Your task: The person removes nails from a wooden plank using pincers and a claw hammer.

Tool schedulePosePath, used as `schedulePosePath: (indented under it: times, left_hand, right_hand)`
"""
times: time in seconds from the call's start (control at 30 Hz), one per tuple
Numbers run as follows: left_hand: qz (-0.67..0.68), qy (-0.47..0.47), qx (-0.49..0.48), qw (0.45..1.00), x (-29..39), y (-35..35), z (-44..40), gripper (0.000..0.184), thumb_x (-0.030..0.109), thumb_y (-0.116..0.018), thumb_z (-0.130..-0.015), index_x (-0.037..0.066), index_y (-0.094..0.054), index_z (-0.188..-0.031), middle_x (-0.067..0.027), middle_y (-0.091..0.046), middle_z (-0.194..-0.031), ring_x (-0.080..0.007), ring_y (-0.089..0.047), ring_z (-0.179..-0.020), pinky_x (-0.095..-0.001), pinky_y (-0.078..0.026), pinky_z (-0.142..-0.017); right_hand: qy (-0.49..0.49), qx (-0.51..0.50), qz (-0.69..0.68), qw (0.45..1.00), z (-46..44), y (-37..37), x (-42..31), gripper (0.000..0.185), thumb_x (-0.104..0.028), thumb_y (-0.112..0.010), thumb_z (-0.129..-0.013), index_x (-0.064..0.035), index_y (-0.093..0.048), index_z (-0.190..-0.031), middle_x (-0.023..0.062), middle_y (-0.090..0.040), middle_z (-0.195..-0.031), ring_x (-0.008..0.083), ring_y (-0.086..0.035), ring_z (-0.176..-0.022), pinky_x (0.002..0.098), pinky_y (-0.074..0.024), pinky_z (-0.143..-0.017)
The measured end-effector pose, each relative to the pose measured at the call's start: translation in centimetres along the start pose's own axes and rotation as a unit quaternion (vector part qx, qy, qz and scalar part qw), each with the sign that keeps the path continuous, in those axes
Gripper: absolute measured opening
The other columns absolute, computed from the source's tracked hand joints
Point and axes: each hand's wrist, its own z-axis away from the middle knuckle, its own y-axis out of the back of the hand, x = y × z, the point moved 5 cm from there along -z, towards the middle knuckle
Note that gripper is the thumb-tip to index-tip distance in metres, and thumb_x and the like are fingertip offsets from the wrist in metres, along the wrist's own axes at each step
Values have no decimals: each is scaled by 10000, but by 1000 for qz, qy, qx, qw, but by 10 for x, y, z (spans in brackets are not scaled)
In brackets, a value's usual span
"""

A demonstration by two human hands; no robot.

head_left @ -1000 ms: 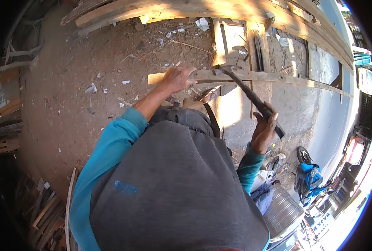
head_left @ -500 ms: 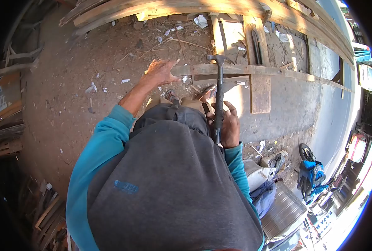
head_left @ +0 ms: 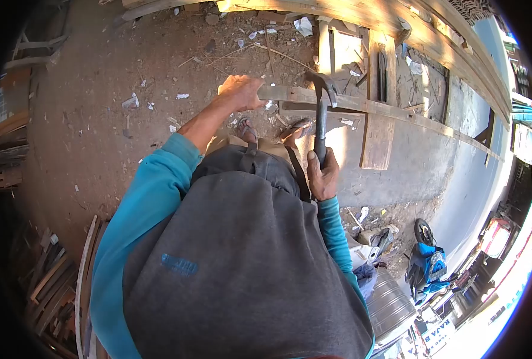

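In the head view my left hand is closed around the near-left end of a long wooden batten, which stretches away to the right. My right hand grips a claw hammer low on its dark handle, thumb lying along it. The hammer points away from my body, its head just above the batten and its claw curving to the right. Whether the head touches the wood I cannot tell. Under the batten lies a wider board, set crosswise.
Long timbers run along the far side. Paper scraps and sticks litter the dirt floor. Stacked wood stands at lower left. A metal drum and a blue motorbike are at lower right.
The hammer has turned in my right hand, so its claw now shows to the right. My right hand sits lower on the handle. My left hand stays at the batten's end.
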Motion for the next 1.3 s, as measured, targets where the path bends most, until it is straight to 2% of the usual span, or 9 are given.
schedulePosePath:
  times: [0.27,0.37,0.5,0.67,0.7,0.8,0.93,1.23,1.3]
  left_hand:
    - [57,-34,33,997,8,12,10,583,419,-784,-817,15,-661,-1219,-275,-696,-1126,-420,-662,-1105,-495,-527,-947]
    - [42,-18,24,999,6,9,6,568,416,-785,-816,18,-671,-1204,-266,-705,-1102,-416,-670,-1087,-496,-533,-927]
    - [53,-38,44,997,-3,-7,-1,572,412,-791,-807,13,-672,-1199,-256,-709,-1088,-418,-683,-1048,-502,-540,-893]
    - [7,-11,13,1000,3,9,3,582,492,-778,-794,103,-692,-1218,-213,-727,-1095,-395,-705,-1005,-507,-546,-878]
    - [2,-9,36,999,1,25,-7,582,492,-778,-794,103,-692,-1218,-213,-727,-1095,-395,-705,-1005,-507,-546,-878]
    - [-51,5,19,999,8,2,18,576,520,-764,-793,140,-698,-1220,-201,-728,-1104,-386,-709,-1004,-496,-548,-879]
    - [18,-19,33,999,-5,-3,-5,541,460,-794,-786,82,-693,-1161,-223,-719,-1060,-399,-700,-988,-502,-544,-864]
    - [86,-59,145,984,-4,-23,10,506,238,-839,-764,56,-636,-1190,-221,-699,-1067,-413,-675,-1013,-518,-515,-883]
    - [-83,-100,217,967,16,-9,36,479,171,-791,-748,91,-621,-1188,-195,-682,-1131,-340,-684,-1052,-476,-505,-897]
  right_hand:
    - [21,42,128,991,13,-13,5,483,-465,-633,-1002,6,-551,-937,88,-522,-676,177,-479,-652,356,-433,-615]
    - [28,81,-8,996,26,6,-40,477,-498,-642,-987,-30,-562,-949,35,-534,-675,96,-476,-563,293,-380,-501]
    - [333,208,-189,900,33,19,-108,495,-512,-644,-981,-31,-539,-1029,27,-512,-642,104,-492,-532,249,-428,-457]
    - [-49,-50,217,974,19,-30,34,469,-425,-695,-958,15,-578,-1068,251,-681,-798,406,-704,-747,497,-525,-670]
    - [42,-14,194,980,28,-27,26,472,-444,-687,-956,7,-602,-1063,294,-679,-831,476,-691,-777,525,-521,-687]
    - [-7,-2,143,990,35,-5,-29,462,-456,-675,-964,-5,-581,-1005,229,-669,-755,406,-692,-704,467,-517,-629]
    - [77,68,-45,994,29,23,-58,333,-357,-646,-1011,-31,-585,-981,-11,-543,-639,97,-514,-569,283,-414,-531]
    - [-2,53,-30,998,-24,40,-23,445,-451,-698,-971,-29,-566,-1021,-35,-480,-628,58,-453,-466,240,-377,-405]
    - [-11,43,-21,999,-29,52,-25,448,-449,-682,-979,-13,-581,-990,-10,-502,-647,73,-469,-516,276,-389,-454]
